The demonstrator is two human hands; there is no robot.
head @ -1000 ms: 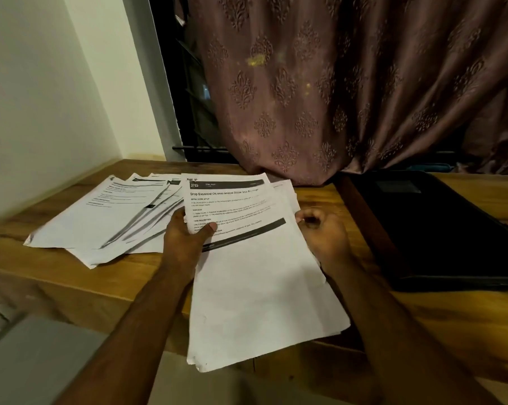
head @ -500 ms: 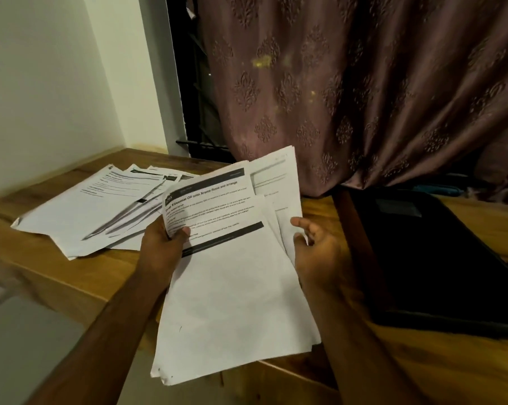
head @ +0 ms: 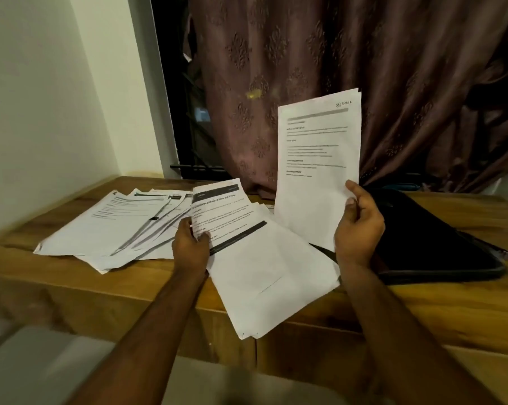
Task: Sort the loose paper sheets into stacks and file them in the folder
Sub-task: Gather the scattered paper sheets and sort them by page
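Head view: right hand (head: 359,226) gripping raised sheet (head: 317,159).

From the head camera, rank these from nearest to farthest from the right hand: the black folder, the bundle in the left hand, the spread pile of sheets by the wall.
From the right hand:
1. Black folder, just right of and behind it.
2. Bundle, to its left, held by the left hand.
3. Spread pile of sheets, far left on the table.

Body text on raised sheet (head: 317,159) too small to read; black folder (head: 439,244) partly hidden behind right hand (head: 359,226); loose sheets (head: 115,226) blurred.
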